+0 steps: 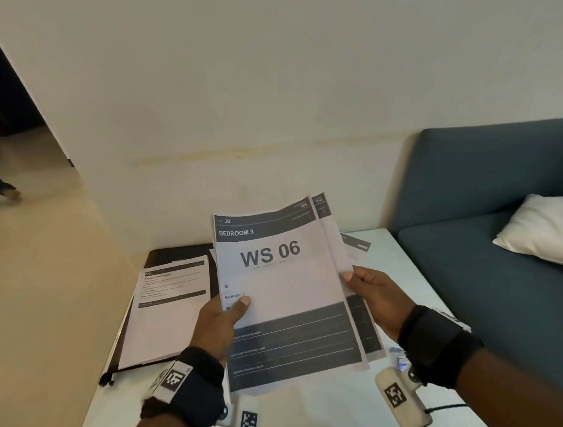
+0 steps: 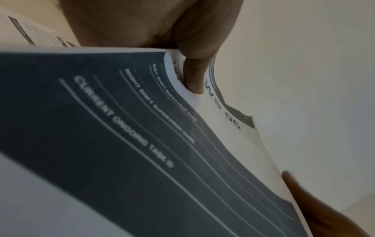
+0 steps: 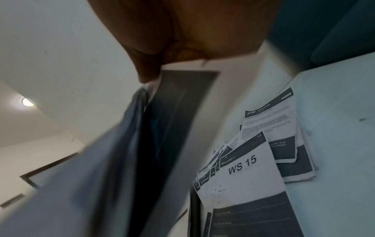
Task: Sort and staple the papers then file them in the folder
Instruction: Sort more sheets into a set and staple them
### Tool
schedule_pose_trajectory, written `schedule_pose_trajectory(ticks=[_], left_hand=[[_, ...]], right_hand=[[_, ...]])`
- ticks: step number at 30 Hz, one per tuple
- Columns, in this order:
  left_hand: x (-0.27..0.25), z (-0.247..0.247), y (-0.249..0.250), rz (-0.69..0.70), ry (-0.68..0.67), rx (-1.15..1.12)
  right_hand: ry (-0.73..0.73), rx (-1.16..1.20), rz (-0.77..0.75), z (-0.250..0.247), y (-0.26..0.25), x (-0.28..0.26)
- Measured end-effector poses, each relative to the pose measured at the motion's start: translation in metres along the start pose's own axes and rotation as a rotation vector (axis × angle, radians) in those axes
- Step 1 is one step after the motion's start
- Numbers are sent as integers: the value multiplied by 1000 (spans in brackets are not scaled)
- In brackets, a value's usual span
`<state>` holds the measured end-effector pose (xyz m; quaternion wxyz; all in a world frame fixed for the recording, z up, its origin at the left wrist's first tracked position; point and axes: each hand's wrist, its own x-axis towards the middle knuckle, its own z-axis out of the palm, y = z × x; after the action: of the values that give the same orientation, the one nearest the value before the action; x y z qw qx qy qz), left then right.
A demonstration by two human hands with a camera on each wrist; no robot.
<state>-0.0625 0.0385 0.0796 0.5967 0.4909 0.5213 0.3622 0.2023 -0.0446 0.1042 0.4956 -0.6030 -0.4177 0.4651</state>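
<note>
I hold a small stack of printed sheets (image 1: 286,290) above the white table (image 1: 399,250); the top one reads "BEDROOM 3, WS 06". My left hand (image 1: 224,314) pinches the stack's left edge, thumb on top. My right hand (image 1: 372,293) grips the right edge, where two more sheets fan out behind. The left wrist view shows the top sheet (image 2: 125,136) with my thumb (image 2: 194,75) pressed on it. An open black folder (image 1: 168,306) with a printed page inside lies on the table to the left. Loose sheets (image 3: 261,162), one reading "WS 15", lie on the table beneath.
A dark blue sofa (image 1: 484,206) with a white cushion (image 1: 542,226) adjoins the table on the right. A plain wall stands behind. At far left a doorway opens onto a tiled floor with another person's leg (image 1: 1,184). A small bluish object (image 1: 400,359) lies by my right wrist.
</note>
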Motion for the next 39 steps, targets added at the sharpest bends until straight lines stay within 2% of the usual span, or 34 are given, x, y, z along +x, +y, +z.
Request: schedule_pose_trajectory(ticks=[7,12,19,24,27,29,33,39], left_hand=[[4,20,-14,75,9,-9],[13,18,-23,139,7,55],[20,10,-43,25,-122,30],[24,4,-47,61,-162,53],[22,3,-53,40,-222,111],[23,4,-58,9,-245,129],[24,5,-66,6,-257,159],[34,-3,-69,79,-278,145]], right_hand=[[-1,-223,35,11,24,13],[2,-219,75,17,47,23],[-67,-345,115,15,86,22],[-57,-474,115,10,90,19],[-126,-524,104,11,95,19],[-160,-506,102,11,102,21],[-105,-450,108,14,101,21],[-63,-420,80,14,88,19]])
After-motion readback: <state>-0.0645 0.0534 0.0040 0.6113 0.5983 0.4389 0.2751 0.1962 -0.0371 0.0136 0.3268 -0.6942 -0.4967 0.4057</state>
